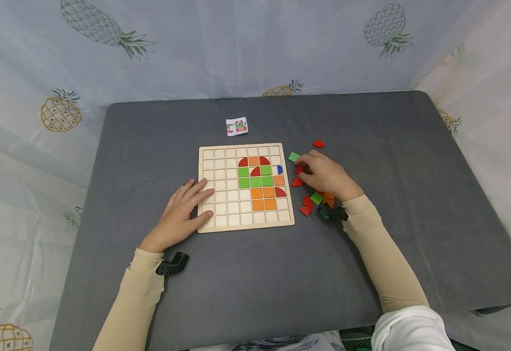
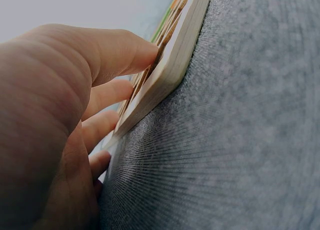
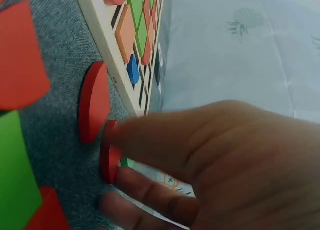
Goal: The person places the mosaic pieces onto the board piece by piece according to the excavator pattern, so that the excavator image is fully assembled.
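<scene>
A pale curtain [image 1: 220,48] printed with pineapples is hanging beyond the far edge of the grey desk [image 1: 255,278]. On it a gridded wooden board [image 1: 220,165] is lying, closer to the desk's left edge than its right. The left hand [image 1: 178,217] is resting with spread fingers on the board's left edge, its thumb towards the near-left corner. Just off the board's right edge, the right hand [image 1: 327,175] is pinching a red curved piece [image 3: 111,162] between thumb and finger. A printed card [image 1: 237,126] is lying between the board's far edge and the desk's. Green squares [image 1: 255,182], orange squares [image 1: 258,193] and red quarter-rounds [image 1: 243,162] are filling cells towards the board's right edge, a blue piece [image 1: 279,169] sitting in the column beside it. Off that edge, a loose green square [image 1: 294,157] and a red piece [image 1: 319,144] are lying towards the desk's far edge; mixed pieces [image 1: 316,197] are lying towards its near edge.
</scene>
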The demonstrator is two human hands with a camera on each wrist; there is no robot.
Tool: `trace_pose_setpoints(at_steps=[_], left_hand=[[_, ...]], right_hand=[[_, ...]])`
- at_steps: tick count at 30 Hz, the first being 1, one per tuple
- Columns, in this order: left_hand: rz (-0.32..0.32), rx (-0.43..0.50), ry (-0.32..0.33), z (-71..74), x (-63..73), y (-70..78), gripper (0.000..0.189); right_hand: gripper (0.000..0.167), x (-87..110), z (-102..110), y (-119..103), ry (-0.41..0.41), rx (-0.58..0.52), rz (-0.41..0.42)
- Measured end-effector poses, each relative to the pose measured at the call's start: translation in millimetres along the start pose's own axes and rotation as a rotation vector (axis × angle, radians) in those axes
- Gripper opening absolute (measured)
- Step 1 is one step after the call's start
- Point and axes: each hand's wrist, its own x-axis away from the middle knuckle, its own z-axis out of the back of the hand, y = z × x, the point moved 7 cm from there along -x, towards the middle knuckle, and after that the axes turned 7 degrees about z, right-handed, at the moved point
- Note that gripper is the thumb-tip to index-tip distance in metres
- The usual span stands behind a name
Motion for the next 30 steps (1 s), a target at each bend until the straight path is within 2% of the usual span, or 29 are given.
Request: trace_pose_setpoints(at_steps=[3,7,10,13,17,20,25,30], left_hand=[[-0.002,0.0,0.0,0.1,-0.2,-0.1,0.059],[-0.001,0.0,-0.001,-0.1,-0.4,-0.7,0.059],[-0.002,-0.001,-0.001,-0.2,-0.6,-0.7,0.059],[-0.005,-0.001,0.0,-0.2,-0.7,-0.5,0.059],[-0.006,0.002,0.001,0.0,-0.3,-0.3,0.059],[-0.008,0.001,0.002,0.1,0.0,-0.1,0.058],[-0.012,0.006,0.003,0.2,0.2,0.5,0.059],[-0.015,0.01,0.008,1.1,0.6,1.7,0.058]], right_hand=[[0.04,-0.8,0.4,1.7,0.009,0.005,-0.035],[0.038,-1.5,0.3,0.9,0.011,0.04,-0.034],[0.037,-0.7,1.6,-0.3,0.005,0.063,-0.012],[0.035,1.5,3.5,-6.9,-0.009,0.027,0.05],[0.03,5.8,0.8,-26.1,-0.075,-0.073,0.175],[0.03,9.1,-4.4,-40.1,-0.146,-0.107,0.236],[0.029,15.1,-12.7,-56.5,-0.235,-0.081,0.276],[0.03,18.5,-19.8,-65.1,-0.297,-0.051,0.272]])
